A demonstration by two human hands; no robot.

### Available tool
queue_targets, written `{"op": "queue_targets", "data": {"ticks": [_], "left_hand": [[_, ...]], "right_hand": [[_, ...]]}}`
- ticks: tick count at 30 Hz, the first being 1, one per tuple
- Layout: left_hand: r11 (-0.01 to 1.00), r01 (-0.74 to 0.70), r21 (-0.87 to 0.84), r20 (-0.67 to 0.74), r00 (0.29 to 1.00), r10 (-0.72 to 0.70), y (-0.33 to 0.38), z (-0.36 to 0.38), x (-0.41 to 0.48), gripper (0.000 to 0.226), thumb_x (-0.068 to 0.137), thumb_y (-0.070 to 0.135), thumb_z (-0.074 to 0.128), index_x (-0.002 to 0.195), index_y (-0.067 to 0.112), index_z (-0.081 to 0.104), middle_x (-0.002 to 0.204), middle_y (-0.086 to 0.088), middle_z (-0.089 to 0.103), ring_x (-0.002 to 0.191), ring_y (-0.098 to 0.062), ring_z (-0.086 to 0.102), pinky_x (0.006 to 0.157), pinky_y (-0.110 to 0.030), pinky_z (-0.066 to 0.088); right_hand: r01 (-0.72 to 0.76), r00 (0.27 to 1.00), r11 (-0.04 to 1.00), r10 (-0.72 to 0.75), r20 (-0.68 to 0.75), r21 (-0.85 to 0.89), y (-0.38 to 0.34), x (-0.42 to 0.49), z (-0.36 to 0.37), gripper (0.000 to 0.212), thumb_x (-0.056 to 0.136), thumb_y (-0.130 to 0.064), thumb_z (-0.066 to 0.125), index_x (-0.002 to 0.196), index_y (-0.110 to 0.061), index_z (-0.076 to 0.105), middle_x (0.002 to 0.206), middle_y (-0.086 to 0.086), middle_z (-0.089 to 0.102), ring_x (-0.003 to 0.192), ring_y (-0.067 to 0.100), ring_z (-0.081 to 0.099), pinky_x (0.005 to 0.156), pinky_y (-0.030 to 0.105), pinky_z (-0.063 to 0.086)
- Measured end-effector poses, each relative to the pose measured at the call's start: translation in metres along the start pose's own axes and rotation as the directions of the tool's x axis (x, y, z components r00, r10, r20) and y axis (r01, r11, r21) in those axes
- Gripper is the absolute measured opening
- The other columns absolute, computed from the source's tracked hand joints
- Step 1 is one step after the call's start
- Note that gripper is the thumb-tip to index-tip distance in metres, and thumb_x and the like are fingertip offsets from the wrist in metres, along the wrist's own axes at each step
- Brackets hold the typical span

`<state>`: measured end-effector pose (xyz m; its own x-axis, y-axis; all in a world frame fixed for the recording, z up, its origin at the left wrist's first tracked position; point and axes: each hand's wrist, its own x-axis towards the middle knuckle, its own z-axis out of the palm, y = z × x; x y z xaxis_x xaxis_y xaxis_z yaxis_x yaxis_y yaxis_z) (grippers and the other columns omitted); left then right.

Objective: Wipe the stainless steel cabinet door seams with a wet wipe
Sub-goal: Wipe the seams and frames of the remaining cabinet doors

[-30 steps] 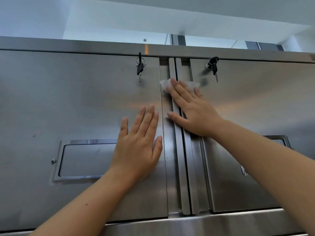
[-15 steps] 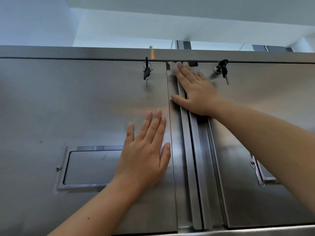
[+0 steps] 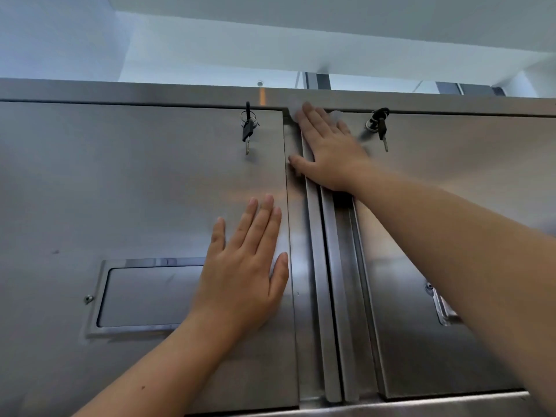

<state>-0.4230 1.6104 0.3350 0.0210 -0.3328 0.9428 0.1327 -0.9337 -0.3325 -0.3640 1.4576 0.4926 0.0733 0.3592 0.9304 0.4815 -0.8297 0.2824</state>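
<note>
Two stainless steel cabinet doors meet at a vertical seam [image 3: 323,281] of raised strips. My right hand [image 3: 326,149] lies flat with straight fingers at the top of the seam, pressing a white wet wipe [image 3: 335,115] against the metal; only the wipe's edges show past my fingertips. My left hand [image 3: 245,266] rests flat and open on the left door [image 3: 135,191], just left of the seam. The right door [image 3: 451,176] is partly covered by my right forearm.
A black key hangs in a lock on the left door [image 3: 248,127] and another on the right door [image 3: 379,124]. Each door has a recessed handle, left [image 3: 144,294] and right [image 3: 440,305]. A steel ledge [image 3: 391,406] runs below the doors.
My right hand has slid the wipe up the seam from below key height to the doors' top edge. My left hand has stayed flat on the left door.
</note>
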Motion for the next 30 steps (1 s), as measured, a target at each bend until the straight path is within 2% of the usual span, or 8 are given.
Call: {"op": "queue_targets", "data": {"ticks": [4,8,13,19,24,30], "left_hand": [[1.000,-0.001,-0.001,0.017,1.000,0.001,0.000,-0.001,0.001,0.058,0.089,0.033,0.028,0.137,0.003,0.042,0.145,-0.012,0.035,0.133,-0.031,0.033,0.101,-0.056,0.023],[1.000,0.002,-0.009,0.036,0.999,-0.001,-0.001,-0.001,0.001,0.059,0.090,0.034,0.026,0.137,0.002,0.040,0.146,-0.013,0.033,0.134,-0.030,0.030,0.102,-0.056,0.026],[1.000,0.007,-0.027,0.043,0.999,-0.006,0.001,-0.003,0.002,0.061,0.089,0.034,0.025,0.137,0.000,0.039,0.146,-0.015,0.032,0.135,-0.030,0.028,0.103,-0.056,0.027],[0.999,-0.039,-0.015,0.028,0.999,0.039,0.002,-0.005,-0.021,0.059,0.088,0.031,0.029,0.136,-0.001,0.042,0.143,-0.017,0.036,0.132,-0.032,0.035,0.101,-0.054,0.031],[0.998,-0.067,0.010,0.022,0.998,0.066,-0.002,-0.005,-0.036,0.056,0.090,0.029,0.029,0.137,0.001,0.040,0.145,-0.014,0.034,0.134,-0.028,0.031,0.104,-0.050,0.025],[0.999,-0.031,-0.013,0.054,0.998,0.031,0.000,-0.006,-0.038,0.057,0.090,0.028,0.027,0.141,0.004,0.035,0.148,-0.011,0.029,0.137,-0.021,0.021,0.108,-0.050,0.018]], "right_hand": [[-0.026,1.000,1.000,0.026,-0.016,-0.008,-0.006,-0.003,0.004,0.077,0.094,-0.048,0.037,0.148,-0.017,-0.007,0.156,0.001,-0.014,0.143,0.016,-0.010,0.115,0.036,-0.005],[0.030,0.998,0.999,-0.029,-0.056,0.014,-0.012,-0.039,0.015,0.074,0.095,-0.044,0.037,0.148,-0.016,-0.006,0.156,0.003,-0.013,0.143,0.017,-0.011,0.114,0.033,-0.006],[0.113,0.993,0.993,-0.112,-0.024,0.043,-0.020,-0.101,0.024,0.072,0.096,-0.045,0.032,0.148,-0.015,-0.007,0.156,0.004,-0.014,0.142,0.017,-0.015,0.115,0.035,-0.010],[0.120,0.992,0.989,-0.122,0.015,0.083,-0.036,-0.159,0.032,0.070,0.091,-0.047,0.027,0.147,-0.014,0.001,0.156,0.004,-0.006,0.144,0.020,-0.009,0.116,0.039,-0.004],[0.145,0.989,0.984,-0.146,-0.002,0.105,-0.046,-0.201,0.040,0.070,0.090,-0.045,0.030,0.146,-0.007,0.014,0.155,0.010,0.010,0.143,0.027,0.005,0.115,0.041,0.005],[0.149,0.988,0.977,-0.153,0.018,0.152,-0.065,-0.270,0.049,0.069,0.090,-0.043,0.036,0.145,-0.003,0.020,0.153,0.014,0.016,0.143,0.029,0.011,0.114,0.045,0.013]]}}
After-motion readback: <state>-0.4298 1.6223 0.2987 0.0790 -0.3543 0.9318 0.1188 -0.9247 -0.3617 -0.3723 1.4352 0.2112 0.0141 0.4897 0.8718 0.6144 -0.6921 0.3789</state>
